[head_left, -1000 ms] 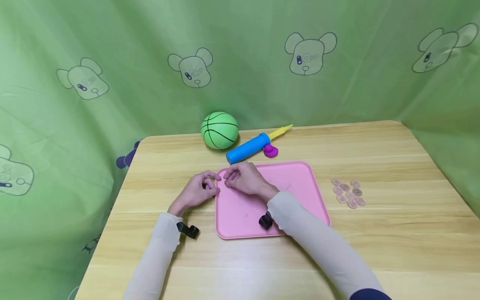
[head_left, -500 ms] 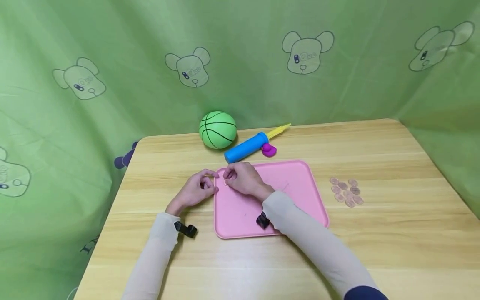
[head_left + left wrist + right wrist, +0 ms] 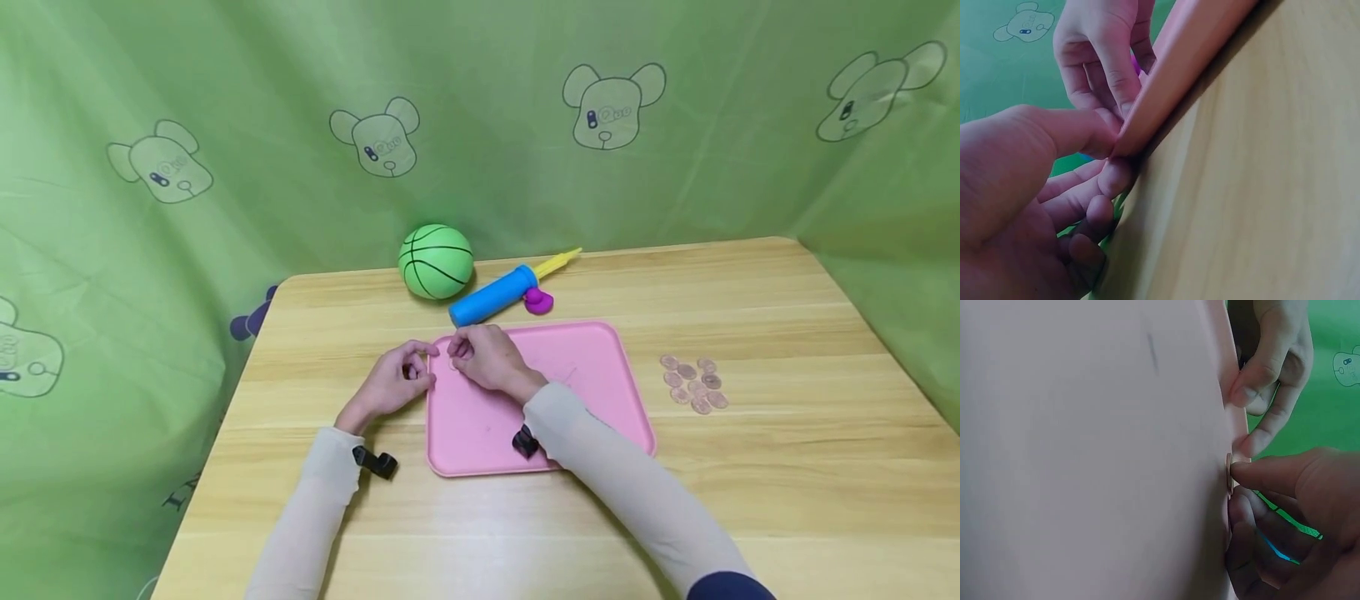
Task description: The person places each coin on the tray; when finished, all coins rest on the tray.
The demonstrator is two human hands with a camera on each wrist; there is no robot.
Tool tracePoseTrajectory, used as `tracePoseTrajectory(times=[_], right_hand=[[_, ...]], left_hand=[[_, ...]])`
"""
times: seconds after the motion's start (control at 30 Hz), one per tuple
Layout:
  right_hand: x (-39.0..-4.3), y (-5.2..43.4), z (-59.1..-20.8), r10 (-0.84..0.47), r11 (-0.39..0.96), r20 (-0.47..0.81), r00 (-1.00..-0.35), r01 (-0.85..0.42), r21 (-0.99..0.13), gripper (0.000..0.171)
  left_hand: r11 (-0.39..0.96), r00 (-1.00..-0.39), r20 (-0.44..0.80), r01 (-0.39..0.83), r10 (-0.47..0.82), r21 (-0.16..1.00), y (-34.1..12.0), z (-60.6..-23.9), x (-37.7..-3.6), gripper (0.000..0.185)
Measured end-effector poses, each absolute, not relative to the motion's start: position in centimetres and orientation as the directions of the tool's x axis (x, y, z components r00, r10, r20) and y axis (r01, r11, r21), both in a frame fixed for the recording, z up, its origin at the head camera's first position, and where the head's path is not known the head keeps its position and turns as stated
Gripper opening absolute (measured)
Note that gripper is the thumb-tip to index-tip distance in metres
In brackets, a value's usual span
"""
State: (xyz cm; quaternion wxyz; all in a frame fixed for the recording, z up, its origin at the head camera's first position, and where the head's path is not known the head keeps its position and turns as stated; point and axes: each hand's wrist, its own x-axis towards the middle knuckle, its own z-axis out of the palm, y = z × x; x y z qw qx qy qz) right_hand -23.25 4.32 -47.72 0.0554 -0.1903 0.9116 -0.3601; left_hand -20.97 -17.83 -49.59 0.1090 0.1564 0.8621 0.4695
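A pink tray (image 3: 592,392) lies in the middle of the wooden table (image 3: 750,467). My left hand (image 3: 420,368) is at its far left corner, and the left wrist view shows the thumb and fingers (image 3: 1113,156) pinching the tray rim (image 3: 1179,62). My right hand (image 3: 459,357) hovers just inside the same corner. In the right wrist view its thumb and finger (image 3: 1238,490) pinch a small pinkish disc (image 3: 1229,472) against the tray floor (image 3: 1085,456). The left hand's fingers (image 3: 1260,394) show beyond the rim.
A green ball (image 3: 436,261), a blue and yellow pump (image 3: 495,296) and a small purple piece (image 3: 537,302) lie behind the tray. Several pinkish discs (image 3: 693,383) sit in a cluster right of it. Green printed cloth (image 3: 150,250) hangs round the table.
Both hands stay at the tray's far left corner. The right hand's fingers have settled slightly lower onto the disc.
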Motion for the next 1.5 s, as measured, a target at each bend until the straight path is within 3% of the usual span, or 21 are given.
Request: tracePoseTrajectory(times=[0.33, 0.6, 1.07, 1.5], right_hand=[[-23.0, 4.4, -47.4, -0.377, 0.681, 0.038, -0.925, -0.305, -0.665, 0.01], [-22.4, 6.6, -46.3, -0.352, 0.609, 0.036, -0.935, -0.258, -0.751, 0.013], [-19.8, 20.6, -44.4, -0.158, 0.645, 0.014, -0.987, -0.114, -0.756, 0.027], [-17.2, 29.7, -45.6, -0.067, 0.783, 0.159, -0.985, -0.151, -0.604, 0.02]], left_hand=[[0.503, -0.922, -0.051, 0.162, 0.384, 0.849, -17.7, -49.4, -21.1, 0.046], [0.49, -0.918, -0.038, 0.176, 0.395, 0.854, -17.8, -49.4, -21.1, 0.044], [0.477, -0.929, -0.029, 0.164, 0.37, 0.863, -18.1, -49.9, -20.8, 0.042], [0.469, -0.92, -0.03, 0.171, 0.39, 0.867, -17.9, -50.1, -21.1, 0.041]])
